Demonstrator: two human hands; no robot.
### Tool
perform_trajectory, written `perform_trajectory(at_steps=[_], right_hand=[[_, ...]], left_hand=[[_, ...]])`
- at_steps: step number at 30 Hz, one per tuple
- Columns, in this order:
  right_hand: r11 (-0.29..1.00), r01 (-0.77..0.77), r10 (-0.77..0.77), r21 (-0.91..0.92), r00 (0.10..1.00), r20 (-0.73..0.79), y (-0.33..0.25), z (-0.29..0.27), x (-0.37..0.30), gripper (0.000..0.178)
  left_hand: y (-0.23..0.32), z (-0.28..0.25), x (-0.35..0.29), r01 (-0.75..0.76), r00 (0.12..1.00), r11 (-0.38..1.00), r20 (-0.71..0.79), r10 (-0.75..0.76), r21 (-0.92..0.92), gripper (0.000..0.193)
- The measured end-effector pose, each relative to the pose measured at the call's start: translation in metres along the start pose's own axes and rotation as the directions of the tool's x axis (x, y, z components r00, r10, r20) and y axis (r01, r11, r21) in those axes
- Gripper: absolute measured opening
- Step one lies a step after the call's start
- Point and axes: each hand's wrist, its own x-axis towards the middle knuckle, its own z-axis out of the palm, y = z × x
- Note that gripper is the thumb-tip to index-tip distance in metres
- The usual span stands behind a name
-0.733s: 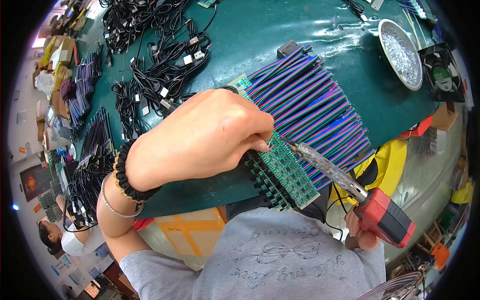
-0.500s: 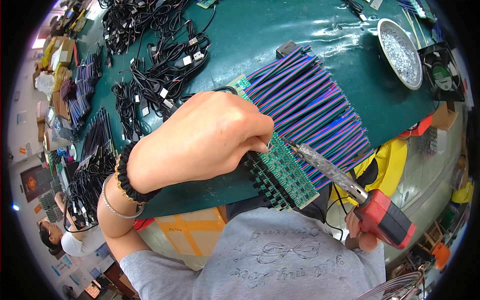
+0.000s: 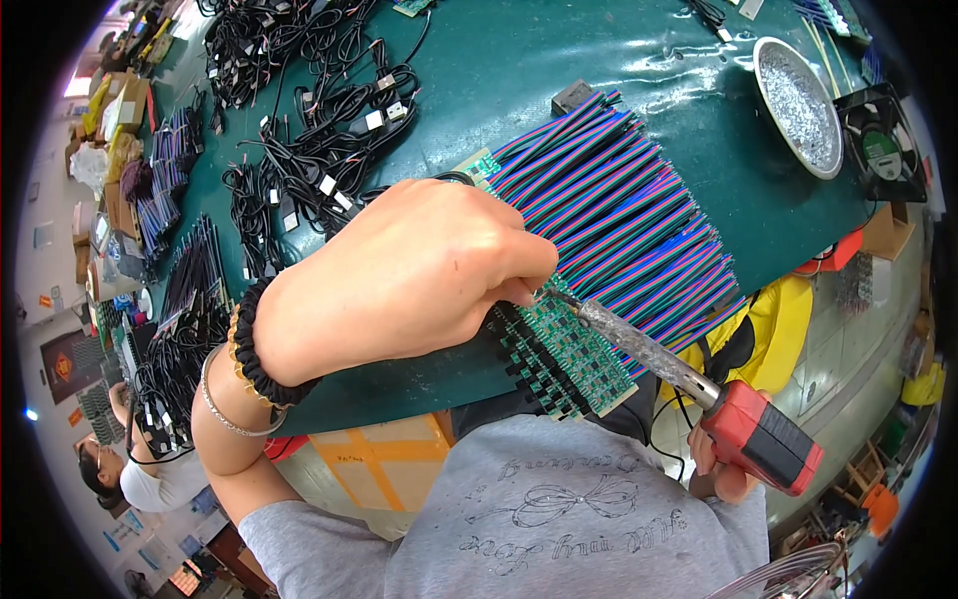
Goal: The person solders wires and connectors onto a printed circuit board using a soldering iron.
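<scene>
My right hand (image 3: 724,467) is wrapped around the red and black handle of a soldering iron (image 3: 649,349). Its tip reaches a panel of green circuit boards (image 3: 574,337), close to the fingers of my left hand (image 3: 439,265). Those fingers are pinched together over the boards; whatever lies between them is hidden. Rows of multicoloured ribbon wires (image 3: 624,215) run from the panel's far right side. Small black parts (image 3: 534,364) line its near left edge. Past the left hand, part of a black cable (image 3: 454,177) shows.
Bundles of black cables with USB plugs (image 3: 329,185) cover the left of the green table (image 3: 479,85). A dish of silvery bits (image 3: 798,105) and a black fan (image 3: 883,150) stand at the far right. Another person (image 3: 150,479) sits at lower left.
The soldering iron has shifted slightly left, its tip now nearer my left fingertips. My left hand has edged a little to the right, still pinched.
</scene>
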Motion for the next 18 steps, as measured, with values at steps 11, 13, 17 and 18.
perform_trajectory(at_steps=[11,13,17,18], right_hand=[[0.978,0.179,-0.182,0.107,0.983,0.021,0.019,-0.012,-0.008,0.035],[0.995,0.086,-0.088,0.04,0.995,0.044,0.007,-0.017,-0.013,0.03],[0.999,-0.008,0.011,-0.048,0.997,0.075,0.003,-0.014,-0.003,0.032],[0.999,-0.006,0.01,-0.048,0.997,0.074,0.0,-0.014,-0.005,0.032]], left_hand=[[-0.001,-0.001,0.001,-0.007,1.0,1.0,0.01,0.007,0.001,0.009],[-0.001,-0.001,0.0,0.0,1.0,1.0,0.02,0.0,-0.013,0.009],[-0.001,0.001,0.001,-0.005,1.0,1.0,0.021,0.006,-0.019,0.009],[-0.001,0.001,0.001,-0.003,1.0,1.0,0.018,0.003,-0.02,0.009]])
